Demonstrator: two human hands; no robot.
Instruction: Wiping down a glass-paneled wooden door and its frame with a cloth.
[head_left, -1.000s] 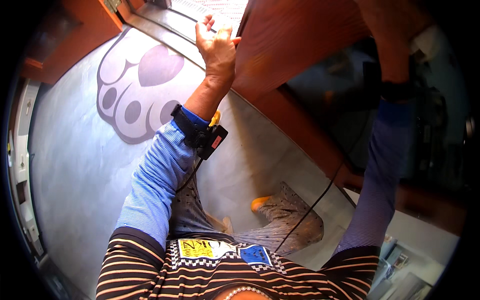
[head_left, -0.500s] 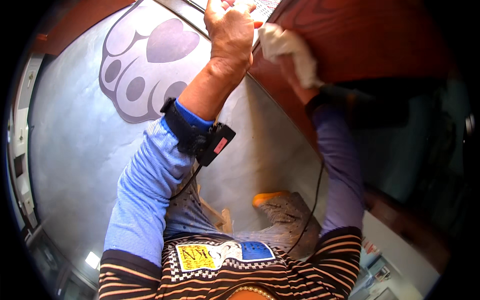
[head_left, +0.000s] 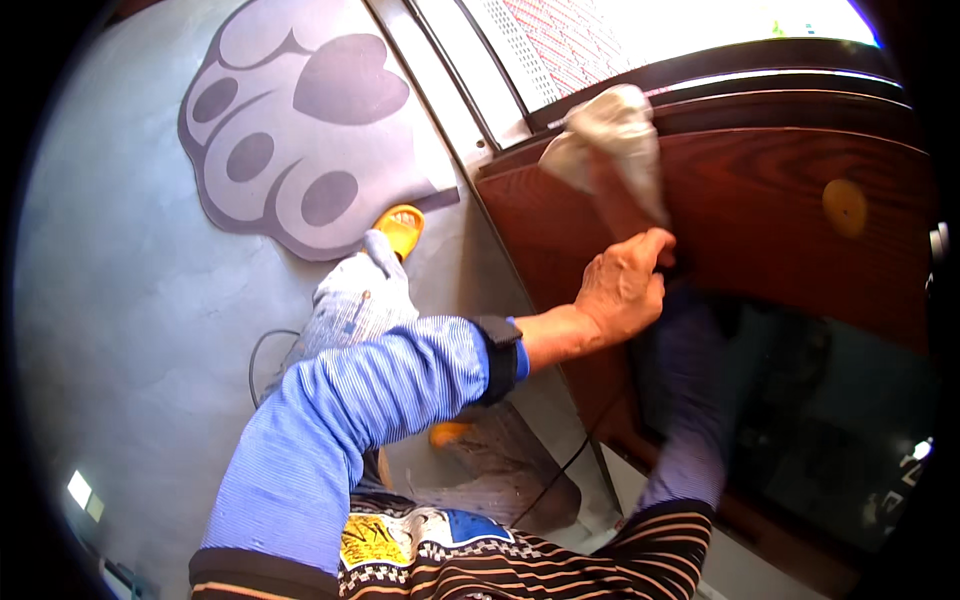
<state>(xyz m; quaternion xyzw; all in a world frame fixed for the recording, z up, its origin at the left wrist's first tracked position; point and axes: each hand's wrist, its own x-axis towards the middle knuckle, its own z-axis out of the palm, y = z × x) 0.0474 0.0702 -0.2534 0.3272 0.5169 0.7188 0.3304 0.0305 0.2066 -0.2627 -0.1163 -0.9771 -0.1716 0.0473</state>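
Observation:
My right hand [head_left: 615, 185] presses a whitish cloth [head_left: 618, 125] to the dark red wooden panel [head_left: 750, 190], near its upper left edge. The cloth covers most of its fingers, and motion blurs it. My left hand [head_left: 622, 288] crosses to the right, its fingers curled closed beside my right wrist. What those fingers hold, perhaps the right cuff, I cannot make out. Blue striped sleeves cover both forearms, and a black strap [head_left: 497, 358] sits round the left one.
A dark glass pane [head_left: 800, 420] lies below the wood. At the top, a bright doorway has a metal threshold track [head_left: 450, 75]. On the grey floor rests a paw-shaped mat [head_left: 300, 185], with my yellow slipper [head_left: 400, 230] at its edge. A thin cable [head_left: 565, 468] hangs near my leg.
My left hand has come down and right from the doorway to beside my right wrist. The cloth now sits higher on the panel near its top edge. The view has shifted, and one foot shows near the mat.

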